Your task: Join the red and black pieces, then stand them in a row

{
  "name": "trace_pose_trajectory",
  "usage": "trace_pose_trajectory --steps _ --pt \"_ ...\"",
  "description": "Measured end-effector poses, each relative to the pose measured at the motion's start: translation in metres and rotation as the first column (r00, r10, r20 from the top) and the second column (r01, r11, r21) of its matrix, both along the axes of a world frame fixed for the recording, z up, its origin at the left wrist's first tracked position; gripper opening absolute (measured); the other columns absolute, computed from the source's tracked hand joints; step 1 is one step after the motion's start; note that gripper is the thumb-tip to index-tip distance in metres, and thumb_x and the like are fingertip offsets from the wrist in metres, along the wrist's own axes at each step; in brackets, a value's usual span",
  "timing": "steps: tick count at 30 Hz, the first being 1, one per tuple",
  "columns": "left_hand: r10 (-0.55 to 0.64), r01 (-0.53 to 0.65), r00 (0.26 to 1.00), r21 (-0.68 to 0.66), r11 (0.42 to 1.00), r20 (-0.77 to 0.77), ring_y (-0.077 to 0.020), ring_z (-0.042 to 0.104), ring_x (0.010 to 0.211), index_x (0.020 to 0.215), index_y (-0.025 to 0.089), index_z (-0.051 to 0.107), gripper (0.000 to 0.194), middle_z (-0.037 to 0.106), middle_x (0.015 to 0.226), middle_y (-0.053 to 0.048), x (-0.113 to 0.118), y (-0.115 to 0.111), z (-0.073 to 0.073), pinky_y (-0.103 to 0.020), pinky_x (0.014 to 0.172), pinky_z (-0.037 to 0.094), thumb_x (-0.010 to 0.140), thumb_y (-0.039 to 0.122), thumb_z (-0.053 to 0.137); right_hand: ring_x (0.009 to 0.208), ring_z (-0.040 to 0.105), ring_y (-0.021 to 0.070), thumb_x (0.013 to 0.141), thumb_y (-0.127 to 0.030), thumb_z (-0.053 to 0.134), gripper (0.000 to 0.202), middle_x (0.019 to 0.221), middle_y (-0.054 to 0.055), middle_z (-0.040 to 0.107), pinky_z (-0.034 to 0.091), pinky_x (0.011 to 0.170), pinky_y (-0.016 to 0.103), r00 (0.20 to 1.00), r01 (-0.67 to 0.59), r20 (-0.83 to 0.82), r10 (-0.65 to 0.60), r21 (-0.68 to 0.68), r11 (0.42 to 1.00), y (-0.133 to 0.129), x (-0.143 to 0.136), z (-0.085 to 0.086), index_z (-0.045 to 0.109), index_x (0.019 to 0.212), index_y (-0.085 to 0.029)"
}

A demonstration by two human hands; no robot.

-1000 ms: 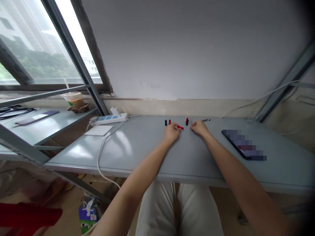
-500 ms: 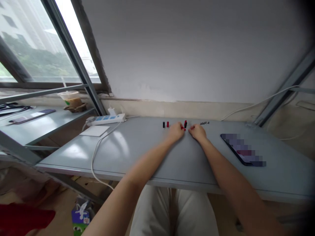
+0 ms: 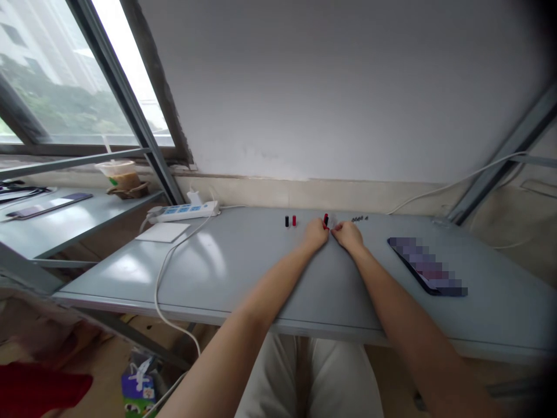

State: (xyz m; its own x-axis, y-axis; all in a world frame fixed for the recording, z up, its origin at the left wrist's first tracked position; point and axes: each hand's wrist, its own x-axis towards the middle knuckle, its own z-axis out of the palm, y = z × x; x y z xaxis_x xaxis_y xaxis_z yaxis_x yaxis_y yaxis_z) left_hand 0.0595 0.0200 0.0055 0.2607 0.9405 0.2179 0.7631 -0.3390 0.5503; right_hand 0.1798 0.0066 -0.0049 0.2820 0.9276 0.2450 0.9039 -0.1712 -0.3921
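My left hand [image 3: 316, 234] is closed around a small red cylinder [image 3: 326, 228], whose end shows at the fingertips. Just beyond those fingers, a red and a black cylinder [image 3: 326, 219] are close together on the desk. My right hand [image 3: 348, 235] is pinched, almost meeting the left; whatever its fingertips hold is too small to make out. Something clear [image 3: 333, 220] shows faintly behind that hand. To the left of my hands, a black cylinder [image 3: 286, 221] and a red cylinder [image 3: 294, 220] stand upright side by side. Several tiny dark pieces [image 3: 359, 219] lie beyond my right hand.
The grey desk [image 3: 243, 273] runs along the wall. A phone [image 3: 424, 267] lies to the right. At the left are a power strip [image 3: 187, 211], a white flat square [image 3: 163, 232] and a white cable [image 3: 159, 284]. A drink cup [image 3: 123, 176] stands on the side shelf [image 3: 78, 217].
My two hands have come closer together, the left moving slightly right with the red cylinder. The whole view has shifted a little. The standing cylinders have stayed in place.
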Motion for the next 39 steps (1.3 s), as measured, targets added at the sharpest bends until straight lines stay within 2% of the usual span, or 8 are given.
trace_pose_trajectory --steps 9,13,20,25,30,33,36,39 --pt "-0.007 0.006 0.998 -0.010 1.000 -0.068 -0.0232 0.059 0.092 0.089 0.010 0.062 0.020 0.065 0.093 -0.016 0.002 0.008 0.011 -0.031 0.079 0.044 0.074 0.018 0.053 0.080 0.062 0.0213 0.073 -0.030 0.055 0.020 0.085 0.010 0.068 0.041 0.061 0.026 1.000 0.014 -0.010 -0.014 0.007 1.000 0.000 -0.001 -0.001 0.068 0.081 -0.018" --pt "0.022 -0.024 0.996 -0.029 0.999 -0.082 -0.0227 0.060 0.092 0.090 0.009 0.063 0.020 0.065 0.095 -0.017 0.003 0.011 0.008 -0.030 0.078 0.044 0.077 0.018 0.050 0.082 0.062 0.0216 0.074 -0.030 0.055 0.020 0.086 0.011 0.068 0.042 0.063 0.026 1.000 0.009 -0.010 -0.009 0.007 1.000 -0.001 -0.001 -0.001 0.068 0.082 -0.018" --pt "0.057 -0.058 0.993 -0.008 0.998 -0.105 -0.0199 0.059 0.093 0.093 0.013 0.063 0.022 0.065 0.098 -0.012 0.005 0.010 -0.002 -0.029 0.080 0.044 0.079 0.026 0.051 0.083 0.062 0.0224 0.075 -0.034 0.055 0.022 0.087 0.011 0.068 0.043 0.065 0.028 1.000 0.008 -0.016 -0.007 0.006 1.000 -0.001 -0.001 -0.001 0.068 0.084 -0.019" --pt "0.085 -0.087 0.984 -0.005 0.996 -0.153 -0.0217 0.058 0.095 0.092 0.016 0.064 0.025 0.065 0.100 -0.012 0.005 0.007 0.001 -0.031 0.082 0.043 0.079 0.033 0.053 0.084 0.062 0.0222 0.076 -0.034 0.055 0.023 0.088 0.011 0.067 0.043 0.066 0.028 1.000 0.006 -0.020 -0.006 0.008 1.000 0.000 0.000 -0.002 0.069 0.086 -0.019" --pt "0.091 -0.094 0.990 -0.022 0.995 -0.104 -0.0256 0.057 0.097 0.093 0.012 0.064 0.029 0.064 0.100 -0.016 0.005 0.004 0.004 -0.035 0.082 0.042 0.077 0.036 0.057 0.084 0.062 0.0222 0.076 -0.039 0.055 0.027 0.088 0.012 0.067 0.043 0.066 0.028 1.000 -0.007 -0.018 0.008 0.019 1.000 0.001 0.001 -0.003 0.069 0.086 -0.018" --pt "0.075 -0.076 0.989 -0.005 0.997 -0.127 -0.0265 0.056 0.099 0.093 0.011 0.063 0.030 0.063 0.099 -0.017 0.003 0.000 0.007 -0.035 0.084 0.041 0.078 0.036 0.056 0.083 0.062 0.0209 0.076 -0.038 0.056 0.026 0.087 0.012 0.068 0.043 0.066 0.027 1.000 -0.015 -0.011 0.016 0.022 1.000 0.002 0.002 -0.004 0.069 0.086 -0.018" --pt "0.040 -0.023 0.975 0.084 0.996 -0.217 -0.0258 0.053 0.103 0.097 0.011 0.061 0.027 0.061 0.102 -0.017 -0.004 -0.010 0.012 -0.035 0.088 0.039 0.082 0.031 0.050 0.083 0.062 0.0206 0.076 -0.034 0.055 0.023 0.087 0.011 0.068 0.043 0.067 0.027 1.000 -0.011 -0.009 0.011 0.009 1.000 0.002 0.001 -0.004 0.069 0.087 -0.019" --pt "0.023 0.016 0.954 0.128 0.992 -0.298 -0.0233 0.053 0.104 0.117 0.012 0.050 0.035 0.058 0.107 -0.016 -0.017 -0.021 0.019 -0.033 0.088 0.040 0.083 0.014 0.041 0.084 0.062 0.0208 0.075 -0.032 0.055 0.023 0.089 0.011 0.068 0.043 0.068 0.027 1.000 -0.006 -0.012 0.006 0.001 1.000 0.001 0.000 -0.004 0.069 0.088 -0.019"
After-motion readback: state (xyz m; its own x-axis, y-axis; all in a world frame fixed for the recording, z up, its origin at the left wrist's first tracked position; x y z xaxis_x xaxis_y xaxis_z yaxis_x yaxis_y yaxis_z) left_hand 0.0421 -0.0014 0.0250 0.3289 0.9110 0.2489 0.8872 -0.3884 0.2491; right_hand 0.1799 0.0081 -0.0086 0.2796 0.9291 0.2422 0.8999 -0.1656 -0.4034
